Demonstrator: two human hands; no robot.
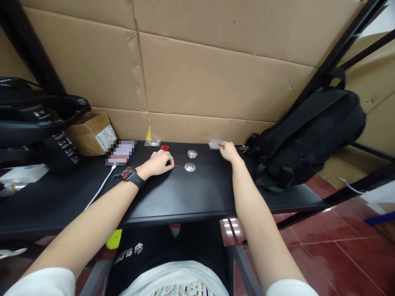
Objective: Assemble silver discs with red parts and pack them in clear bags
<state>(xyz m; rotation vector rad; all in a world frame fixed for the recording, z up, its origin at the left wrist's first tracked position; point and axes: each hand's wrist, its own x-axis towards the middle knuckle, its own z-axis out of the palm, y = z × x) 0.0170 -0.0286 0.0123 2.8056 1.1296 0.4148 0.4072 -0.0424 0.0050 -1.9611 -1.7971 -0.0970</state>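
Observation:
My left hand (159, 163) rests on the black table (185, 193), fingers curled around a small red pin-like piece (175, 166) whose tip pokes out to the right. A watch sits on that wrist. Just behind the hand lies a small red part (165, 147). Two round silver metal discs (190, 167) (191, 153) lie between my hands. My right hand (228, 150) reaches to the table's back edge, fingertips pinching a small clear plastic bag (214, 143).
A black backpack (308, 139) leans at the right end of the table. A cardboard box (92, 133), a phone (121, 153) with a white cable, a small clear bag (152, 142) and black equipment (37, 119) sit at the left. Cardboard sheets form the back wall.

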